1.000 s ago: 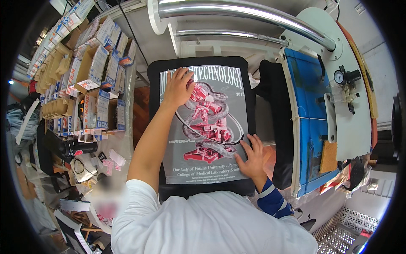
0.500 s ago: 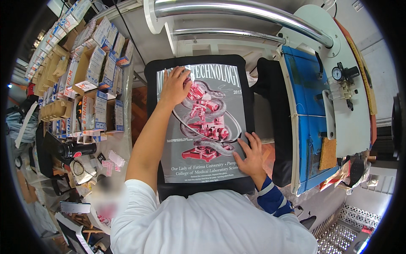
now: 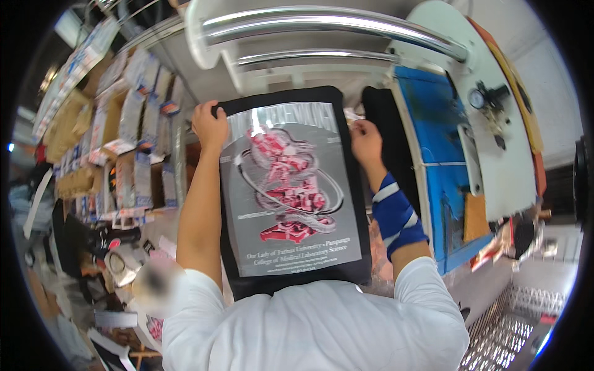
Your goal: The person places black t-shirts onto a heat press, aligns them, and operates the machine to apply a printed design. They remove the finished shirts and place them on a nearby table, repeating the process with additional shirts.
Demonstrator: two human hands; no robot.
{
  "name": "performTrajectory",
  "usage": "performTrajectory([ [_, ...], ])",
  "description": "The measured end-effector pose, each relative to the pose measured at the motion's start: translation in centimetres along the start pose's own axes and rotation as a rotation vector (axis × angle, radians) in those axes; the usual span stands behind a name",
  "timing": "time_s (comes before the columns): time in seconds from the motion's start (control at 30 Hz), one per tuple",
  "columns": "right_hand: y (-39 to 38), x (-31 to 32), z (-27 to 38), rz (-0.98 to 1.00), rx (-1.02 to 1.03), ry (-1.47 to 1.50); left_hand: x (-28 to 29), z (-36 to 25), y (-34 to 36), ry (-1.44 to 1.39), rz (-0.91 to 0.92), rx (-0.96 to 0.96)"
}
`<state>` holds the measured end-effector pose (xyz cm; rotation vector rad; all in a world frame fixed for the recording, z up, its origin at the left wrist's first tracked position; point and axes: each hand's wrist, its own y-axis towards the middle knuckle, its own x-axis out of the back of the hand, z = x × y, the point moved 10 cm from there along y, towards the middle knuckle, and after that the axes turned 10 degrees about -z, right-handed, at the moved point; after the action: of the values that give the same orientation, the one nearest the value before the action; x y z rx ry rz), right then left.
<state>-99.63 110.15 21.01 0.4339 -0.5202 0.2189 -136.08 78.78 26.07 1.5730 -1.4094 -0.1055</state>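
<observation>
Black fabric (image 3: 230, 260) lies spread over a flat board in front of me. On it rests a shiny transfer film sheet (image 3: 247, 204), printed with a red microscope-like machine, a coiling grey snake and pale lettering. Light glares across the sheet's upper part. At the far left corner, my left hand (image 3: 211, 127) is closed on the fabric, a dark bit showing between thumb and fingers. Beside the board's right edge, my right hand (image 3: 367, 145) has its fingers curled together in a pinch; what is between them is hidden. A blue striped band wraps that forearm.
Chrome bars (image 3: 334, 25) of a white machine cross beyond the board. To the right stand a second black cloth-covered strip (image 3: 387, 123), a blue panel (image 3: 433, 161) and a pressure gauge (image 3: 476, 99). Stacked cardboard boxes (image 3: 130, 117) fill the left side.
My left hand has moved off the sheet to the board's far left corner and closed. My right hand has lifted from the sheet's lower right and gone farther up the right edge, fingers now pinched.
</observation>
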Motion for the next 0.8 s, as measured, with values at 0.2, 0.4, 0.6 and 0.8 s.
performTrajectory([
  [0.2,-2.8,-11.4,-10.5,0.592,-1.207,0.618,-2.0,16.9,-12.1,-0.467,0.71,1.391],
  [0.4,2.5,-9.0,-9.8,0.271,-0.974,0.779,-2.7,14.2,-10.8,-1.011,0.432,1.396],
  [0.6,4.1,-6.5,-9.3,0.198,-0.911,0.816,0.0,15.9,-7.5,-0.983,0.213,1.145],
  [0.8,4.4,-5.8,-10.6,0.207,-0.82,0.924,0.1,14.5,-5.0,-0.727,0.347,0.876],
])
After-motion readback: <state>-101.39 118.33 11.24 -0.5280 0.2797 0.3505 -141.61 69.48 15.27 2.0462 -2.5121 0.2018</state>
